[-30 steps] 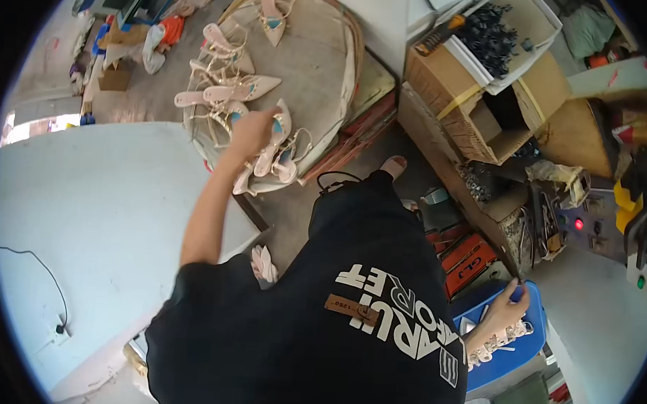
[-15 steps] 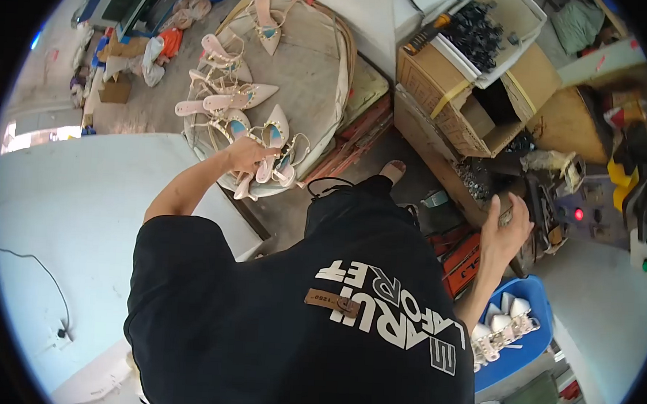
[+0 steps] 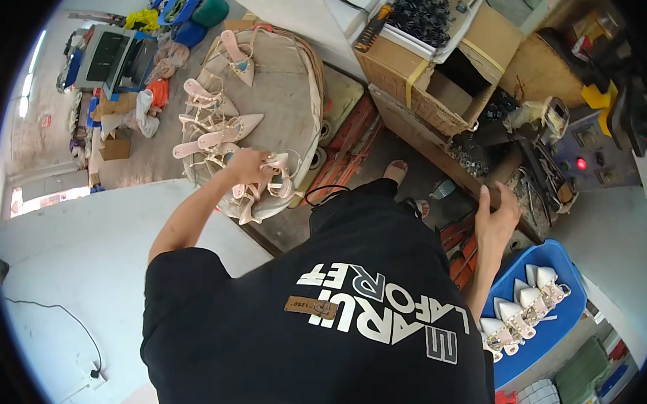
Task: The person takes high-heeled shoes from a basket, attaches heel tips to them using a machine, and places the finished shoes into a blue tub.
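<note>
My left hand (image 3: 249,167) is closed on a pale pink studded, strappy shoe (image 3: 278,172) at the near edge of the round cloth-covered surface (image 3: 290,76). The fingers partly hide this shoe. More shoes of the same kind lie there, among them a pointed pink shoe (image 3: 232,131) and another shoe (image 3: 237,57) at the far end. My right hand (image 3: 498,213) hovers by the workbench edge, fingers apart and holding nothing visible. Below it, a blue plastic bin (image 3: 570,266) holds a row of pale pointed shoes (image 3: 527,297).
An open cardboard box (image 3: 388,77) bears a white tray (image 3: 474,5) of small black parts and an orange-handled tool (image 3: 374,28). At right stands a machine with a lit red button (image 3: 581,164). A white tabletop (image 3: 79,255) extends along the left.
The view has shifted, bringing more of the blue bin into sight. The shoe at my left hand has turned, so its pointed toe no longer shows. My right hand stays open.
</note>
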### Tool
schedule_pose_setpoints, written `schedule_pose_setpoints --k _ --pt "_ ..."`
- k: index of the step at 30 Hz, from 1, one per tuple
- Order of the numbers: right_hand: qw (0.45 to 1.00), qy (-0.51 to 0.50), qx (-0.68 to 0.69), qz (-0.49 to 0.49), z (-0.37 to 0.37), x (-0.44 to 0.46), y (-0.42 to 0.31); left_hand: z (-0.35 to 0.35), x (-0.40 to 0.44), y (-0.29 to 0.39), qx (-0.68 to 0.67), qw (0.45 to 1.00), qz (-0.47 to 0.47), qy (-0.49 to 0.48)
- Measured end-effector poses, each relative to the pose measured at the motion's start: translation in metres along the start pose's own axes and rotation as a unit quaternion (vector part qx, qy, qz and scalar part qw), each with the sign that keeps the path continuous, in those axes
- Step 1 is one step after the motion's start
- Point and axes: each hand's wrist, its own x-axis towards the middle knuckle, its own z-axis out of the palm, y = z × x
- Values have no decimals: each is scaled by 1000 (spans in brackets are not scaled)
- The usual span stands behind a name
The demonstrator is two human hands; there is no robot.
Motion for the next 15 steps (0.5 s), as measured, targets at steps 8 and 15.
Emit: schedule_pose_setpoints --k 8,15 --pt "989 -12 145 -21 -21 -14 -22 -91 10 20 -195 970 0 147" --pt "889 -192 343 -235 -58 7 -113 -172 21 265 -605 753 218 139"
